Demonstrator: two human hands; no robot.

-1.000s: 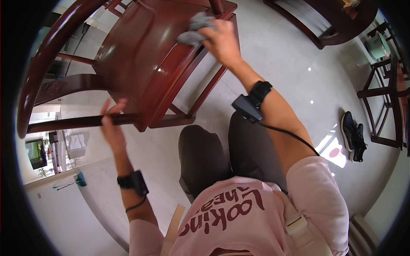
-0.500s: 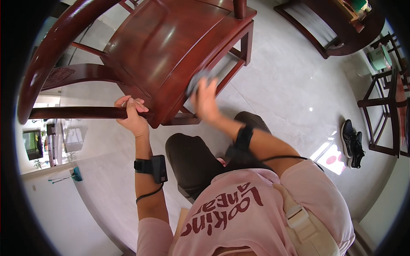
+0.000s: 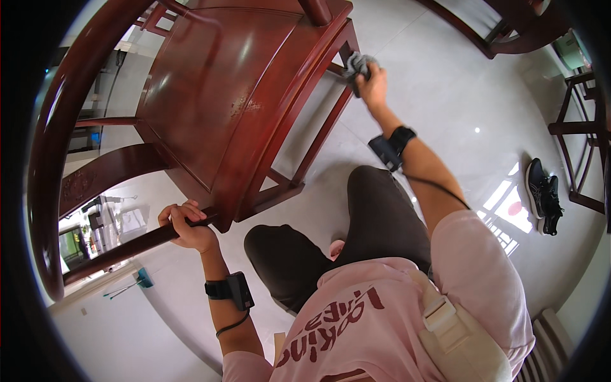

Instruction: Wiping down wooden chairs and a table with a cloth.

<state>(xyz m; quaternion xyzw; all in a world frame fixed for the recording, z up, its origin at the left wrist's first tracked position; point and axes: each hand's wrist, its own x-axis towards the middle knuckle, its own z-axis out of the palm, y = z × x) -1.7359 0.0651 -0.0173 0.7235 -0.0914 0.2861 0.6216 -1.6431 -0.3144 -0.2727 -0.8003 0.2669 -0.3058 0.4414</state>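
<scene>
A dark red wooden armchair (image 3: 210, 89) with a glossy seat and curved arm rail fills the upper left. My left hand (image 3: 188, 226) is wrapped round a slim round post (image 3: 137, 248) of the chair, close to the seat's near corner. Bunched in my right hand (image 3: 374, 86) is a grey cloth (image 3: 358, 69). It is against or right beside a chair leg at the far right corner of the frame; whether it touches is hard to tell. Patchy pale marks show on the seat near its front.
Dark sneakers (image 3: 542, 196) sit on the shiny pale floor at right, near another dark wooden chair (image 3: 582, 134). A wooden table's base (image 3: 493, 44) stands at the upper right. A teal broom (image 3: 144, 277) is by the wall at lower left.
My right hand has moved the cloth from the seat's front edge up and right to the far leg. The chair appears turned and shifted in view; my left hand still grips its post.
</scene>
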